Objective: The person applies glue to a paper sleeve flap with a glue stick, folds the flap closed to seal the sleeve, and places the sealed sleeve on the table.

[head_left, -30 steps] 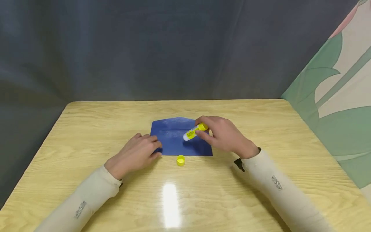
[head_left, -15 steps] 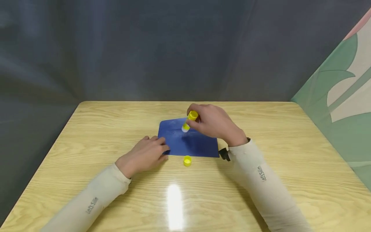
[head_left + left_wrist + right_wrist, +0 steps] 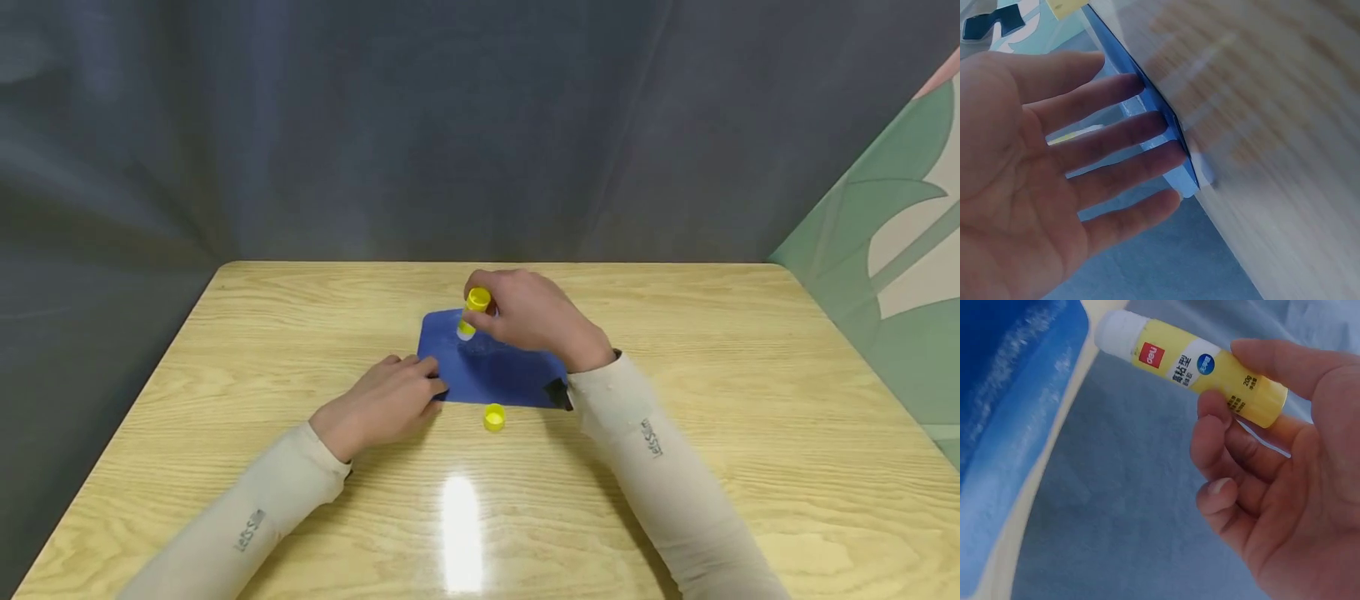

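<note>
Taking the blue envelope's centre in the head view as the clock's middle, a pale sleeve with dark lettering (image 3: 232, 517) comes in from 8 o'clock. It leads to the left hand (image 3: 384, 400), also toward 8 o'clock, its fingers extended with slight gaps between them, fingertips at the envelope's near-left edge and nothing held. The blue envelope (image 3: 487, 379) lies flat on the wood-grain table (image 3: 300, 325), whitish smears showing on it. Over its 11 o'clock part is the yellow deli glue stick (image 3: 1191, 365), tilted, white end down; whether that end touches the paper cannot be told. The yellow cap (image 3: 494, 417) sits at 6 o'clock, just off the near edge, its hollow facing up. Toward 1 o'clock, the right hand (image 3: 528, 312) holds the glue stick in a narrow grip between thumb and fingers. A dark curtain (image 3: 450, 125) hangs at 12 o'clock; leaf-patterned cloth (image 3: 900, 250) is near 3 o'clock.
</note>
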The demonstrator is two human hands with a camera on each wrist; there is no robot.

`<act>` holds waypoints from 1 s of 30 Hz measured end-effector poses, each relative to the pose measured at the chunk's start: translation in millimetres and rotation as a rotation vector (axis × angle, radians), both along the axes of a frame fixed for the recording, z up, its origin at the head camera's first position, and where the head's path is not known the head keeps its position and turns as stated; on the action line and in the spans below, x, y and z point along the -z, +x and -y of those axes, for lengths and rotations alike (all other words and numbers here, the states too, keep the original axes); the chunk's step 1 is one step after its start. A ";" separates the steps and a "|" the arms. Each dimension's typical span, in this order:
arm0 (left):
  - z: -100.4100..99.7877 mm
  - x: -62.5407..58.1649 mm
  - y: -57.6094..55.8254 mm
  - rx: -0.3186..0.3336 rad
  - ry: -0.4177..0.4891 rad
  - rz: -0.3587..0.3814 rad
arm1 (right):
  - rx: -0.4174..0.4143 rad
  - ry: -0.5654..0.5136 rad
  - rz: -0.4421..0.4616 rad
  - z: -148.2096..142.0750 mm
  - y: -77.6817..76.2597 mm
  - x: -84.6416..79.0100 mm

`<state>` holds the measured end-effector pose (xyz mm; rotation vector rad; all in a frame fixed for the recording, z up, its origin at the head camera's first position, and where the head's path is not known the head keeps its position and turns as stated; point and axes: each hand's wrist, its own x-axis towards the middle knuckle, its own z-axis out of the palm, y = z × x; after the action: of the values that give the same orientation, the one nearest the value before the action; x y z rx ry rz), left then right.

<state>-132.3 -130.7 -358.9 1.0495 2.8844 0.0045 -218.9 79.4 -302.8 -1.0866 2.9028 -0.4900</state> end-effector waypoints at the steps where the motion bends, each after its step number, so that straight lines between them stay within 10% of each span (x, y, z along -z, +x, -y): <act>1: -0.1 0.3 0.3 0.001 -0.004 0.005 | -0.003 0.010 0.003 1.9 -0.1 2.6; 30: -1.9 2.2 2.6 0.032 -0.002 0.081 | 0.043 0.172 0.029 17.6 11.5 29.3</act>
<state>-129.8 -128.8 -361.1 1.0686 2.7948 0.0409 -207.4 61.8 -332.2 -0.9870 2.8841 -0.2476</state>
